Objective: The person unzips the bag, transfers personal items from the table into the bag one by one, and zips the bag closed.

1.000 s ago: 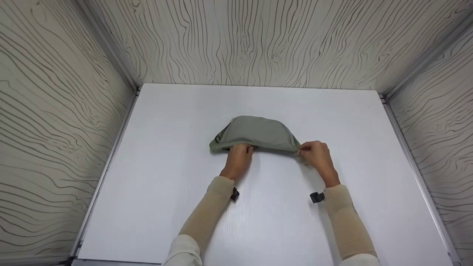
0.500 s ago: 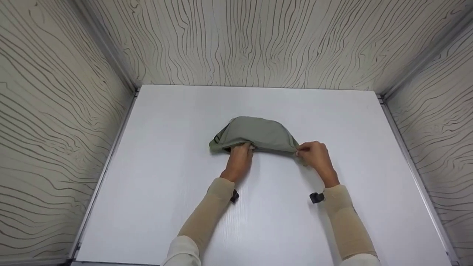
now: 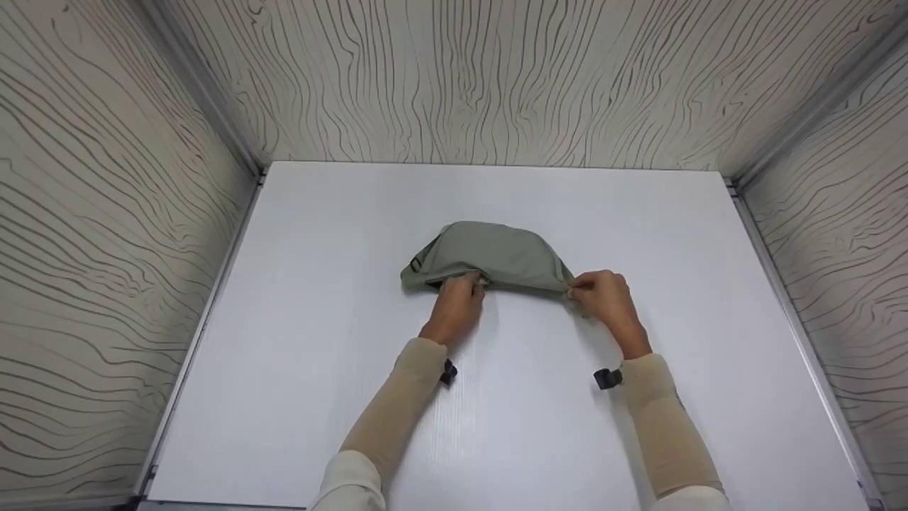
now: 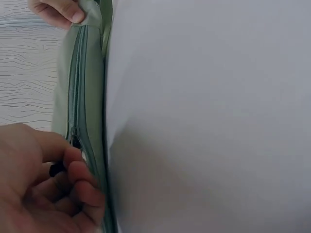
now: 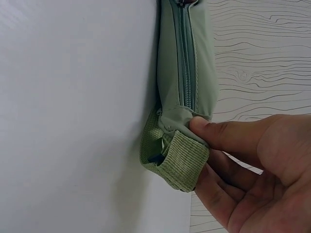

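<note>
A sage-green waist bag [image 3: 496, 252] lies on the white table, its zipped edge facing the person. My left hand [image 3: 457, 301] is at the middle of that edge, fingers curled. In the left wrist view, thumb and fingers of this left hand [image 4: 43, 179] pinch at the zipper slider [image 4: 74, 138], partly hiding its pull. The zipper [image 5: 186, 63] is closed between the slider and the bag's right end; a dark gap shows left of the left hand. My right hand [image 3: 606, 298] pinches the right end, thumb on the fabric beside the folded webbing strap [image 5: 182, 162].
The white table [image 3: 319, 355] is bordered by metal rails and wood-grain-patterned walls [image 3: 461, 85] at the back and both sides. A black strap buckle [image 3: 416, 264] sits at the bag's left end. Each wrist carries a small black camera [image 3: 607, 379].
My left fingers have shifted slightly at the zipper, and the bag's edge above them is a little more raised. My right hand keeps its place on the bag's end.
</note>
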`<state>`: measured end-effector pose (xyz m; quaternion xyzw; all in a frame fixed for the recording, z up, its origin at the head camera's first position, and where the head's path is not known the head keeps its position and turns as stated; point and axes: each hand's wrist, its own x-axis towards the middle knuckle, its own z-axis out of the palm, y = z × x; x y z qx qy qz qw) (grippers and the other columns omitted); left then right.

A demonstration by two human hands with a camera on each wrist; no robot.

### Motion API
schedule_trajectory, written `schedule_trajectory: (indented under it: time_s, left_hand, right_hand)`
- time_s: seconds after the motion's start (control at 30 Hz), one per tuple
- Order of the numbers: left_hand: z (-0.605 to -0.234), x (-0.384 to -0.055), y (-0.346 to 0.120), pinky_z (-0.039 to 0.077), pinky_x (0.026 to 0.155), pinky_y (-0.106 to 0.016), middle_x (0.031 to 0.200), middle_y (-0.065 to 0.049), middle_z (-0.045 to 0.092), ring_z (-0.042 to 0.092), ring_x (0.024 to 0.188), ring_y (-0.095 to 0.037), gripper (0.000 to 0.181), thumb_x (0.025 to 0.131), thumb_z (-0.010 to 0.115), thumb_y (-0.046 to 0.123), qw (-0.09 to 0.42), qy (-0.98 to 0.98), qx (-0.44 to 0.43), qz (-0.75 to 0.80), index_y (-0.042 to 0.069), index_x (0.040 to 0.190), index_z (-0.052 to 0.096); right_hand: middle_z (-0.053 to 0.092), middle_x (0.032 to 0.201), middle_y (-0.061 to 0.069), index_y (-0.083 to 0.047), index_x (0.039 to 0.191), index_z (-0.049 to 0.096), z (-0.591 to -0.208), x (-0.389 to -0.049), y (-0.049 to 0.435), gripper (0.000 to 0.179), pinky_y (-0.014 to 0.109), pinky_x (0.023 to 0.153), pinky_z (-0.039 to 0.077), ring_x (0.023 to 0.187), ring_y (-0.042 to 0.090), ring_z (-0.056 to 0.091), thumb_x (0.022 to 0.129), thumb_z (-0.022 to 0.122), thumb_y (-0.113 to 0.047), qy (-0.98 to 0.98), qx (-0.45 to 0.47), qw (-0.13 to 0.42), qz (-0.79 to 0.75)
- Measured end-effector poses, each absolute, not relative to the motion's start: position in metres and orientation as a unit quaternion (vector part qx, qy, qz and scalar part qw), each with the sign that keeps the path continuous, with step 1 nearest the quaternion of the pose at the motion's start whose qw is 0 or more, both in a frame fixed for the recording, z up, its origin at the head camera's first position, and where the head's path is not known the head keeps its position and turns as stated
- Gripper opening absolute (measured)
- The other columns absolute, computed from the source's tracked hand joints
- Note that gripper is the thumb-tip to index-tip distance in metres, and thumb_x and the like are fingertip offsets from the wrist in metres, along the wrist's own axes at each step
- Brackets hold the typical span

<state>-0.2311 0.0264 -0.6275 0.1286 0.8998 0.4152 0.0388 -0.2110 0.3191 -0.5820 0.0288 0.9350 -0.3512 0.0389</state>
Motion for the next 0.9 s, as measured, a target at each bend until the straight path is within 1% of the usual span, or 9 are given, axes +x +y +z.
schedule_trajectory:
  time_s: [0.1,0.2,0.47,0.57,0.63,0.73,0.83,0.87,0.9]
  left_hand:
    - [-0.627,-0.233,0.024,0.041,0.064,-0.03,0.074,0.004,0.05,0.047,0.069,-0.01,0.027,0.108,0.056,0.009,0.029,0.899,0.133,0.417,0.014,0.081,0.059]
    - [-0.627,-0.234,0.024,0.042,0.065,-0.028,0.076,0.005,0.052,0.048,0.071,-0.009,0.026,0.107,0.057,0.009,0.029,0.898,0.136,0.417,0.013,0.082,0.062]
    - [-0.632,-0.233,0.028,0.05,0.076,-0.03,0.092,-0.001,0.068,0.056,0.082,-0.012,0.021,0.106,0.057,0.006,0.041,0.89,0.141,0.433,0.005,0.105,0.078]
    - [-0.635,-0.232,0.029,0.055,0.084,-0.032,0.105,-0.006,0.075,0.06,0.09,-0.012,0.026,0.105,0.057,0.005,0.036,0.889,0.147,0.431,0.003,0.12,0.078]
    - [-0.637,-0.23,0.029,0.055,0.083,-0.031,0.106,-0.005,0.075,0.06,0.088,-0.011,0.028,0.106,0.057,0.006,0.036,0.887,0.144,0.436,0.005,0.125,0.077]
    - [-0.638,-0.226,0.031,0.047,0.071,-0.027,0.086,0.001,0.064,0.053,0.077,-0.009,0.022,0.107,0.056,0.007,0.038,0.884,0.142,0.444,0.006,0.103,0.077]
    - [-0.638,-0.225,0.034,0.037,0.063,-0.026,0.074,0.005,0.043,0.043,0.069,-0.009,0.029,0.107,0.054,0.005,0.033,0.88,0.144,0.452,0.011,0.079,0.056]
    - [-0.638,-0.225,0.035,0.035,0.061,-0.027,0.073,0.005,0.037,0.041,0.067,-0.009,0.032,0.107,0.054,0.005,0.031,0.879,0.145,0.454,0.013,0.076,0.047]
    - [-0.637,-0.225,0.036,0.034,0.061,-0.027,0.073,0.006,0.036,0.04,0.067,-0.009,0.034,0.106,0.054,0.004,0.028,0.878,0.143,0.455,0.015,0.075,0.045]
  right_hand:
    - [0.079,0.111,0.023,0.003,0.111,0.08,-0.582,-0.211,0.319,0.018,0.045,0.085,0.059,0.101,0.035,0.075,0.097,0.074,-0.005,0.934,0.027,0.043,-0.353]
    - [0.079,0.111,0.024,0.004,0.112,0.08,-0.581,-0.211,0.32,0.018,0.045,0.086,0.06,0.101,0.036,0.076,0.097,0.074,-0.005,0.935,0.021,0.041,-0.353]
    - [0.078,0.113,0.025,0.005,0.113,0.079,-0.582,-0.209,0.321,0.019,0.047,0.087,0.06,0.102,0.037,0.076,0.097,0.072,-0.004,0.935,0.024,0.043,-0.351]
    - [0.077,0.115,0.026,0.004,0.113,0.079,-0.583,-0.208,0.321,0.019,0.049,0.089,0.06,0.103,0.038,0.075,0.098,0.072,-0.005,0.935,0.024,0.045,-0.35]
    - [0.078,0.114,0.025,0.004,0.113,0.079,-0.583,-0.208,0.321,0.019,0.051,0.09,0.06,0.104,0.038,0.075,0.098,0.072,-0.005,0.935,0.022,0.044,-0.351]
    - [0.078,0.113,0.025,0.005,0.113,0.079,-0.583,-0.207,0.321,0.02,0.052,0.091,0.059,0.105,0.038,0.075,0.098,0.072,-0.006,0.934,0.019,0.045,-0.355]
    - [0.078,0.113,0.025,0.005,0.113,0.078,-0.583,-0.208,0.32,0.02,0.052,0.091,0.059,0.104,0.038,0.074,0.098,0.072,-0.006,0.932,0.023,0.049,-0.359]
    - [0.077,0.113,0.025,0.005,0.113,0.078,-0.583,-0.208,0.32,0.02,0.052,0.091,0.059,0.104,0.038,0.074,0.098,0.072,-0.006,0.931,0.022,0.05,-0.36]
    - [0.077,0.113,0.025,0.005,0.114,0.078,-0.583,-0.209,0.319,0.02,0.052,0.091,0.059,0.104,0.038,0.074,0.098,0.072,-0.006,0.931,0.024,0.052,-0.36]
